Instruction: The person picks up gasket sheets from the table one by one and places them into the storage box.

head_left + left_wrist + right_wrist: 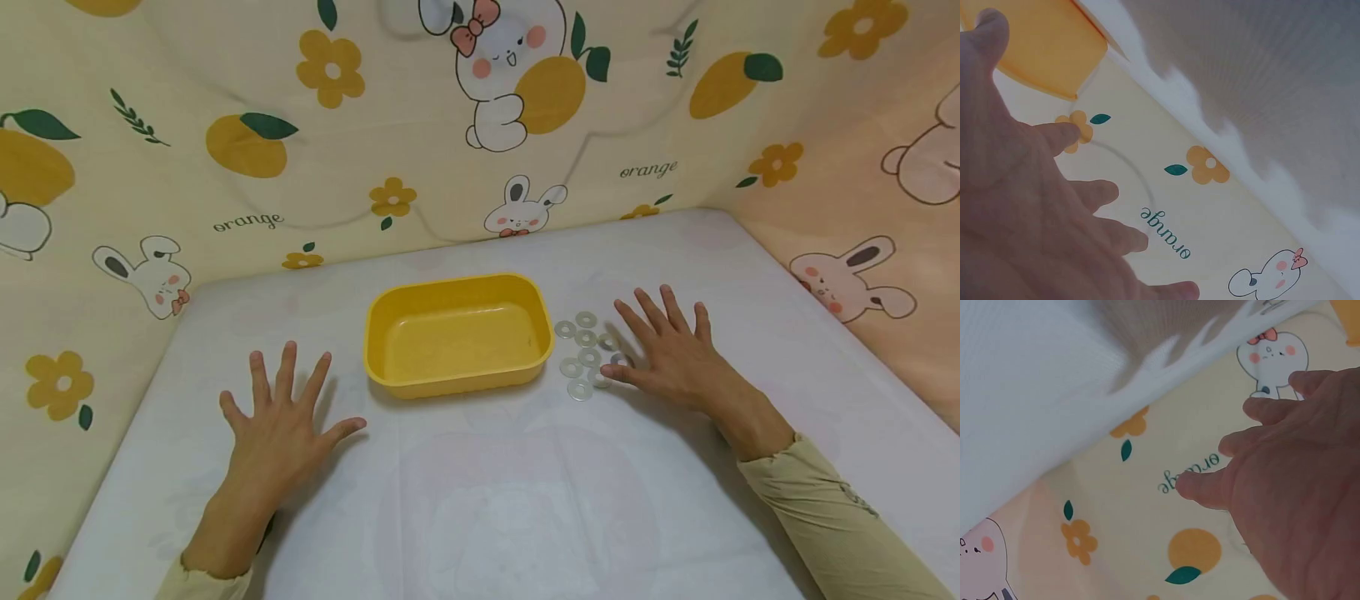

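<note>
A yellow rectangular tub (457, 387) with rounded corners stands on the white-covered table, its inside bare. Just right of it lies a loose cluster of flat metal washers (588, 357), several of them, some overlapping. My right hand (678, 362) hovers beside the cluster with fingers spread, its thumb over the nearest washers and hiding part of them. To the left of the tub, my left hand (276, 442) is held with spread fingers and nothing in it. In the left wrist view the tub (1054, 50) shows beyond the thumb.
A cream cloth (420, 125) printed with rabbits, oranges and flowers hangs behind the table and along its sides. The white table cover (480, 500) stretches in front of the tub, between both forearms.
</note>
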Action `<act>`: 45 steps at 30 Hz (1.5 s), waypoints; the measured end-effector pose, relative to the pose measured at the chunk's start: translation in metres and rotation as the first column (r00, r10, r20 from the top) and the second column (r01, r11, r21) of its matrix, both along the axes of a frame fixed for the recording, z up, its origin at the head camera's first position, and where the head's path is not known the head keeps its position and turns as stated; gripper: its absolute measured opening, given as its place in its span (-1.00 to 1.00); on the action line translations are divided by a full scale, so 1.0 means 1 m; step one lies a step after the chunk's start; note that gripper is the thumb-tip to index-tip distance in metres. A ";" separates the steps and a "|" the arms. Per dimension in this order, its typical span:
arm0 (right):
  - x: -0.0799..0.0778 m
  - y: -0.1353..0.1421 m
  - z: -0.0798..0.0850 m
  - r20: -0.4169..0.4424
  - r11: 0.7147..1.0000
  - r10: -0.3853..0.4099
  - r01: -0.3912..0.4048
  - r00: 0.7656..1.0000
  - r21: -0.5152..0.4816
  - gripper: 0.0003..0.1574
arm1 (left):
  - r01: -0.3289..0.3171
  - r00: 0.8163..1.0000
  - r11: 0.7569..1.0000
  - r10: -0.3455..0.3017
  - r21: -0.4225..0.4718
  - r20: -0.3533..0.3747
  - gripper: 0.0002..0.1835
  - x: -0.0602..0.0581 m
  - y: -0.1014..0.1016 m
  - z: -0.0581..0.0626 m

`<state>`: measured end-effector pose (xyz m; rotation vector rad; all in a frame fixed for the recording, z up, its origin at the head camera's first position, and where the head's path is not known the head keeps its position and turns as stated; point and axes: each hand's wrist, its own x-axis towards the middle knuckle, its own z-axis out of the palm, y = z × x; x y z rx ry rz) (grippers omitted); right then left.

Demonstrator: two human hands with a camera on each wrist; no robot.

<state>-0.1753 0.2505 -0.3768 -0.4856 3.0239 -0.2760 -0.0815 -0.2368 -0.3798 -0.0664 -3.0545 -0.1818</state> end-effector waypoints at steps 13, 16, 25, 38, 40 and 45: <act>0.000 0.003 0.000 -0.014 1.000 0.007 -0.007 1.000 -0.010 -0.03 | -0.011 1.000 0.999 0.011 0.031 0.004 -0.06 0.000 -0.003 -0.004; -0.003 0.004 -0.001 -0.016 1.000 0.021 -0.021 1.000 -0.002 -0.06 | -0.008 1.000 0.999 0.008 0.033 -0.024 -0.16 -0.002 -0.004 -0.004; -0.025 0.012 0.001 -0.068 0.993 0.072 -0.065 0.995 0.101 -0.07 | 0.021 0.996 0.999 -0.018 0.037 -0.090 -0.30 -0.018 -0.007 0.002; -0.049 0.012 0.003 -0.112 0.962 0.264 -0.254 0.958 0.101 -0.29 | -0.232 0.951 0.507 -0.062 0.830 0.303 -0.40 -0.050 0.022 0.018; -0.052 0.013 0.003 -0.121 0.954 0.295 -0.287 0.948 0.083 -0.32 | -0.281 0.941 0.410 -0.060 0.868 0.333 -0.40 -0.052 0.026 0.017; -0.062 0.014 0.002 -0.132 0.928 0.371 -0.371 0.919 0.031 -0.44 | -0.315 0.933 0.313 -0.071 0.896 0.353 -0.37 -0.054 0.034 0.016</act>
